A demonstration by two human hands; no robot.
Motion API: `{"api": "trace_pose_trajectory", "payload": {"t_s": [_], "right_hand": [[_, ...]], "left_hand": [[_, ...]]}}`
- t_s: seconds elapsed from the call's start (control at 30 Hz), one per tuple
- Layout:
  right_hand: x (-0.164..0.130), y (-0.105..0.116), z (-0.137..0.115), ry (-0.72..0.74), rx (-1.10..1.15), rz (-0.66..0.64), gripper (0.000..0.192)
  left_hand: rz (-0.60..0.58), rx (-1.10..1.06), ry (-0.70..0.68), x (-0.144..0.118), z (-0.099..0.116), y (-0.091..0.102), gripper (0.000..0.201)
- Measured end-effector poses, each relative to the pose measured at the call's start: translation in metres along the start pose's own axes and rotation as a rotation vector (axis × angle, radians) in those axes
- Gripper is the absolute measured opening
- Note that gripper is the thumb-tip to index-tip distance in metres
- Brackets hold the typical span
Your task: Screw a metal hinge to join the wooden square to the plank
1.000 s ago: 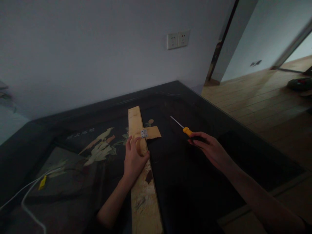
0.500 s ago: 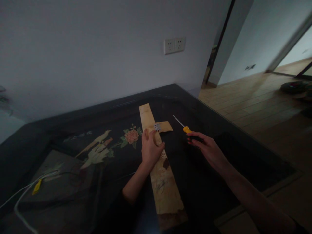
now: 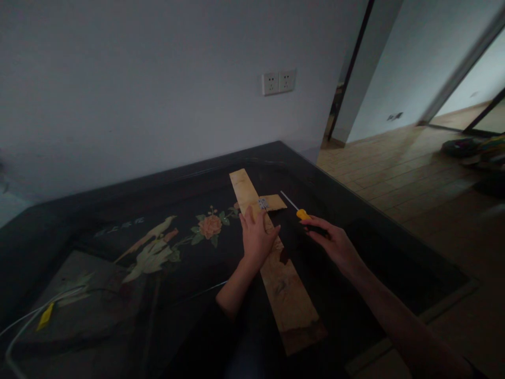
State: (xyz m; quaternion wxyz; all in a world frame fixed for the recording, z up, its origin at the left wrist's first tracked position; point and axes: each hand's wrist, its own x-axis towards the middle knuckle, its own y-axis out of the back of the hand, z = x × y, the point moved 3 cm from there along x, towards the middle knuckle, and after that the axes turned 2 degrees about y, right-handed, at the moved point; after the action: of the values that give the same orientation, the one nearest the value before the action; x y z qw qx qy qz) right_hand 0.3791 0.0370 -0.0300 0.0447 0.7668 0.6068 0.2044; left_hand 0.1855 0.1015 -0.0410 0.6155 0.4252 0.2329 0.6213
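Since the earlier frames the long wooden plank [image 3: 276, 258] has swung: its near end has travelled from the lower centre of the frame toward the lower right, so that it now runs diagonally from the upper centre down to the lower right, and the whole assembly has shifted rightward, closing on the tool. The left hand [image 3: 258, 237] has travelled with the plank and lies flat on it, fingers spread and pressing down, just below the small metal hinge [image 3: 263, 203] that joins the plank to the short wood piece [image 3: 276, 201] projecting to its right. The right hand [image 3: 329, 242] has kept roughly its place right of centre; it is closed around the dark grip of the screwdriver [image 3: 303, 214], whose yellow collar and thin shaft point up and left toward the hinge. The shaft tip now sits just beside the short wood piece, whereas earlier it stood well apart from it. Judged from this arrangement, the workpiece has been brought into line with the tool and is steadied under the left hand; the tip is not yet on the hinge. The plank rests on the dark table [image 3: 355, 231], beside its inlaid flower motif [image 3: 210, 226]. A white cable [image 3: 23, 326] lies at the lower left of the frame.
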Motion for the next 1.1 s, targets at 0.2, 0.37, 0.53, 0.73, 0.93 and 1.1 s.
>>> {"api": "trace_pose_trajectory", "payload": {"t_s": [0.2,0.37,0.53,0.73,0.93,1.1], "right_hand": [[0.004,0.006,0.011,0.017,-0.095,-0.003,0.026],[-0.023,0.016,0.017,0.016,-0.210,-0.003,0.028],[-0.060,0.009,0.016,0.056,-0.360,-0.036,0.029],[-0.073,-0.005,0.005,0.087,-0.467,-0.082,0.032],[-0.071,-0.014,0.001,0.109,-0.496,-0.102,0.032],[-0.068,-0.019,0.001,0.144,-0.500,-0.090,0.032]], "left_hand": [[-0.069,0.065,-0.068,0.000,0.001,0.007,0.056],[-0.296,0.114,-0.303,-0.039,0.015,0.020,0.056],[-0.453,0.082,-0.646,-0.087,0.017,0.024,0.068],[-0.461,0.004,-0.691,-0.089,0.011,0.022,0.057],[-0.440,-0.039,-0.653,-0.083,0.008,0.018,0.054],[-0.439,-0.044,-0.650,-0.083,0.007,0.018,0.055]]}}
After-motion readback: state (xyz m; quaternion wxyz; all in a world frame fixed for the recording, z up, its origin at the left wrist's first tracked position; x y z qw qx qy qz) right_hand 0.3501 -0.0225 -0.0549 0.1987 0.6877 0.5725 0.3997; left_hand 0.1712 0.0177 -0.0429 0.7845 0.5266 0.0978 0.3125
